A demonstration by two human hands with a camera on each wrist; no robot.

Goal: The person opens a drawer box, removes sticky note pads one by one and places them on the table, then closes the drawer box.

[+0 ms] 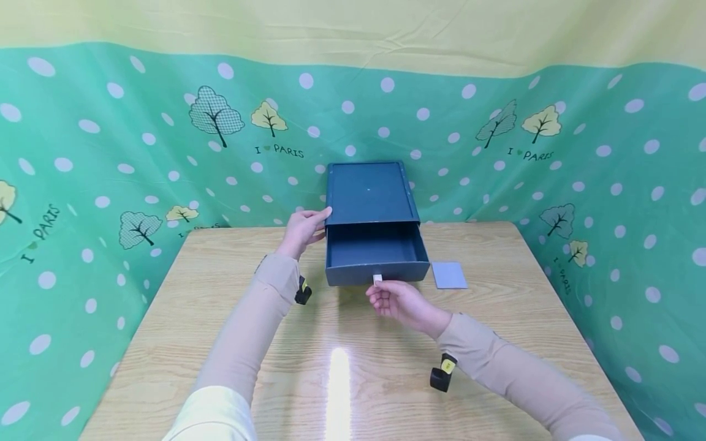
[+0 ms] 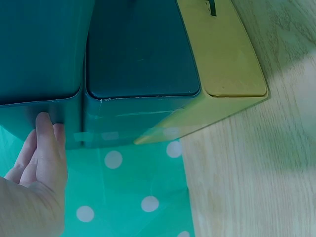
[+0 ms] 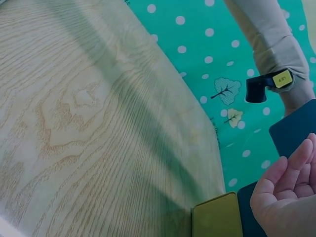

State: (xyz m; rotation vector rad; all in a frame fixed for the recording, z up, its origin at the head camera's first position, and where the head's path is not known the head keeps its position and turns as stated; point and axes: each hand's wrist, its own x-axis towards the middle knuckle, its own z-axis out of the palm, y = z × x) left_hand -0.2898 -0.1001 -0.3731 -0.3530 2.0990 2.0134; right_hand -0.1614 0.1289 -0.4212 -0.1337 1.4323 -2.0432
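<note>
Head view: the blue cabinet [image 1: 369,193] stands toward the far edge of the wooden table [image 1: 176,318], before a dotted green curtain [image 1: 182,141]. Its drawer [image 1: 353,275] extends partly out of the cabinet's front, toward you, with the inner floor exposed. Your left hand [image 1: 302,231] is at the cabinet's left side, touching it rather than clamping it. Your right hand [image 1: 405,303], in front of the cabinet, pinches the white pull tab [image 1: 377,278] on the drawer front. A pale square card [image 1: 449,275] lies on the table to the cabinet's right.

Left wrist view: your left fingers are extended against the cabinet's side wall. Beneath the cabinet sit a second blue unit [image 2: 140,49] and, lower, a yellow unit [image 2: 224,54].

Right wrist view: your right fingers curl inward at the drawer front, out from the cabinet; the tab is hidden, so you cannot tell the pinch from this angle. Your left arm, bearing a wrist camera [image 3: 256,89], appears beyond the drawer.
</note>
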